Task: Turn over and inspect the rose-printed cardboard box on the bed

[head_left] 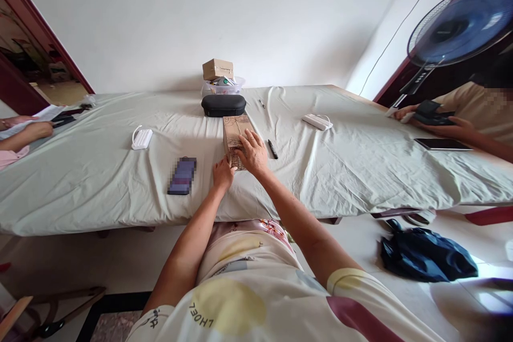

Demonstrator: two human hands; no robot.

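Note:
A brown cardboard box (234,125) with dark lines drawn or printed over it lies on the cloth-covered table in front of me. My left hand (224,173) is closed on the box's near left corner, thumb and fingers against its edge. Across the top of the box rests my right hand (254,154), its fingers spread and nearly flat. The palm side and what lies under it are hidden. Just right of the box is a black marker pen (273,149). Touching or close behind the box's far end sits a black zip case (223,106).
A phone (182,176) and a white power bank (142,139) lie left, another white power bank (317,122) right. Behind, a small carton (217,69) tops a clear plastic basket (238,85). People sit at both ends; a tablet (442,144) and fan (457,24) are right.

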